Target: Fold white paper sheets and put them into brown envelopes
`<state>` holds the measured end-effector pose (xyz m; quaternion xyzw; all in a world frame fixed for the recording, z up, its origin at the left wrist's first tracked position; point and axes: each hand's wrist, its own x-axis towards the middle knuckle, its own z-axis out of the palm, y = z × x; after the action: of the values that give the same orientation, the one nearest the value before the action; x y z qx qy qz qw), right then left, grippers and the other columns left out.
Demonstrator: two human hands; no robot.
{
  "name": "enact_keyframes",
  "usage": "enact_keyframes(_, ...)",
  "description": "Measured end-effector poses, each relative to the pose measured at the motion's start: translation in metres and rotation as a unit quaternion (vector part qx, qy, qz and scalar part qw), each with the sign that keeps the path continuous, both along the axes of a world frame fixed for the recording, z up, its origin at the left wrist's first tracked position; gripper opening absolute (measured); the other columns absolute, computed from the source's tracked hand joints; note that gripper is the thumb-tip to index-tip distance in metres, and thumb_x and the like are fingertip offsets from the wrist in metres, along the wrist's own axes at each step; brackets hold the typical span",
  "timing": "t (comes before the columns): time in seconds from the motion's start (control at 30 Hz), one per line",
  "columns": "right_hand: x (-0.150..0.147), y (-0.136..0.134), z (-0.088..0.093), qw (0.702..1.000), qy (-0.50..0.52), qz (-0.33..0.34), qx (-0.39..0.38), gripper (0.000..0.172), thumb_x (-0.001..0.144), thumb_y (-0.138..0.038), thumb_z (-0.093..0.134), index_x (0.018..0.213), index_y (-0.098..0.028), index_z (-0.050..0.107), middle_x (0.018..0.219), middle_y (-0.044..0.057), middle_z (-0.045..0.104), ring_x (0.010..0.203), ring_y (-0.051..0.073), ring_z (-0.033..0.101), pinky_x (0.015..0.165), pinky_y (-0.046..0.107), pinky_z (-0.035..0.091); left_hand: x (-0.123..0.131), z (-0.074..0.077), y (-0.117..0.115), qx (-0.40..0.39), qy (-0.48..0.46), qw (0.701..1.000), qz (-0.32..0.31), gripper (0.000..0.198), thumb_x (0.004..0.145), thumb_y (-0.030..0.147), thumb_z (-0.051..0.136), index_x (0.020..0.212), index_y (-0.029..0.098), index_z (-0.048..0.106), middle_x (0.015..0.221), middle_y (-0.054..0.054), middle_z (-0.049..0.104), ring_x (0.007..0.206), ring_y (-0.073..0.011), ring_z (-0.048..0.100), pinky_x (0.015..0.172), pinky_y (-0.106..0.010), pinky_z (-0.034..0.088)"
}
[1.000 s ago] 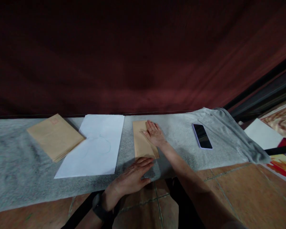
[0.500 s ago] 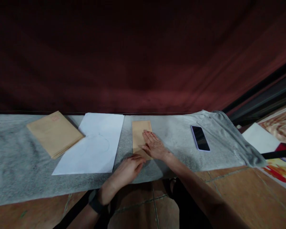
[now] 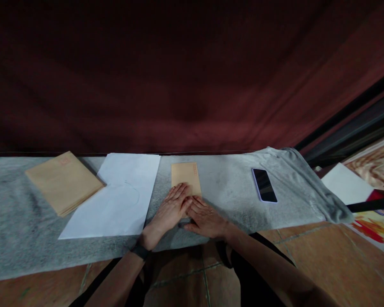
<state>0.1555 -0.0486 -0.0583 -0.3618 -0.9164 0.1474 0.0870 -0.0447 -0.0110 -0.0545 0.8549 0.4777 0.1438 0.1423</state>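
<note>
A brown paper envelope (image 3: 184,172) lies flat on the grey cloth, its small red print at the upper right corner. My left hand (image 3: 172,207) rests on the envelope's left and middle part, fingers stretched forward. Against its lower right part lies my right hand (image 3: 206,218), palm down with the fingers extended. The two hands touch or overlap at the fingertips and cover the envelope's lower half. Neither hand grips anything.
Left of the envelope are white paper sheets (image 3: 115,209) with a faint curved line, partly under a stack of brown envelopes (image 3: 64,181). A phone (image 3: 264,186) with a purple edge lies to the right. A dark red curtain (image 3: 192,85) hangs behind the grey cloth (image 3: 230,179).
My left hand has moved forward onto the envelope and flattened. My right hand has slid back toward the near edge. The whole view has shifted slightly.
</note>
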Motion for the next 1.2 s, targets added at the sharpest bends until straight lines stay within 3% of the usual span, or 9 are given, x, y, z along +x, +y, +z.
enact_keyframes(0.17,0.003,-0.019,0.018,0.993,0.009,0.083,-0.080,0.079,0.105,-0.062,0.044,0.162,-0.010,0.031,0.168,0.016,0.032,0.160,0.023,0.020,0.133,0.042,0.013,0.009,-0.003,0.018,0.013,0.046,0.999,-0.011,0.060,0.109,0.047,0.021,0.158,0.019,0.041,0.168,-0.007,0.037,0.157,-0.0227,0.030,0.129,-0.046,0.025)
enact_keyframes(0.33,0.007,-0.023,0.032,0.983,0.010,0.125,-0.136,0.076,0.105,-0.055,0.050,0.165,-0.017,0.024,0.172,0.011,0.024,0.161,0.022,0.017,0.132,0.042,0.012,0.022,-0.004,0.033,0.028,0.072,0.997,0.009,0.058,0.109,0.042,0.022,0.159,0.021,0.039,0.170,-0.004,0.034,0.159,-0.0231,0.025,0.130,-0.047,0.020)
enact_keyframes(0.43,0.006,-0.019,0.036,0.981,0.018,0.137,-0.136,0.071,0.104,-0.050,0.055,0.163,-0.018,0.031,0.172,0.011,0.025,0.160,0.022,0.021,0.131,0.042,0.014,0.033,-0.004,0.041,0.039,0.074,0.996,0.027,0.057,0.108,0.040,0.024,0.159,0.021,0.039,0.168,-0.003,0.037,0.158,-0.0238,0.026,0.130,-0.048,0.019)
enact_keyframes(0.53,0.004,-0.013,0.038,0.981,0.035,0.143,-0.129,0.062,0.103,-0.046,0.058,0.156,-0.016,0.044,0.168,0.012,0.036,0.157,0.020,0.029,0.130,0.040,0.017,0.043,-0.004,0.048,0.052,0.062,0.994,0.076,0.057,0.106,0.038,0.027,0.160,0.020,0.039,0.167,-0.006,0.039,0.157,-0.0254,0.028,0.130,-0.050,0.019)
enact_keyframes(0.67,0.004,-0.007,0.039,0.974,0.067,0.155,-0.151,0.048,0.104,-0.041,0.059,0.148,-0.022,0.054,0.162,0.005,0.048,0.153,0.014,0.036,0.129,0.035,0.020,0.054,-0.005,0.058,0.064,0.039,0.990,0.122,0.057,0.104,0.035,0.030,0.157,0.021,0.043,0.164,-0.007,0.045,0.156,-0.0305,0.030,0.129,-0.055,0.019)
enact_keyframes(0.8,0.004,-0.003,0.035,0.965,0.091,0.159,-0.189,0.040,0.104,-0.037,0.060,0.141,-0.024,0.062,0.154,0.003,0.057,0.150,0.012,0.041,0.128,0.031,0.022,0.058,-0.006,0.063,0.061,0.026,0.993,0.100,0.056,0.103,0.032,0.031,0.156,0.024,0.045,0.163,-0.005,0.047,0.156,-0.0301,0.031,0.129,-0.058,0.017)
enact_keyframes(0.97,0.005,0.004,0.036,0.947,0.126,0.153,-0.253,0.036,0.102,-0.031,0.065,0.138,-0.026,0.065,0.150,0.001,0.061,0.146,0.014,0.049,0.128,0.033,0.023,0.056,-0.009,0.058,0.044,0.020,0.998,0.036,0.057,0.103,0.031,0.031,0.156,0.017,0.044,0.165,-0.009,0.043,0.156,-0.0248,0.031,0.131,-0.049,0.019)
enact_keyframes(1.2,0.020,0.015,0.042,0.890,0.218,0.125,-0.382,0.031,0.101,-0.036,0.062,0.126,-0.021,0.073,0.137,0.005,0.071,0.133,0.017,0.062,0.118,0.033,0.043,0.049,-0.016,0.033,0.045,0.023,0.998,-0.036,0.056,0.107,0.036,0.029,0.158,0.016,0.040,0.167,-0.009,0.038,0.158,-0.0213,0.028,0.131,-0.046,0.018)
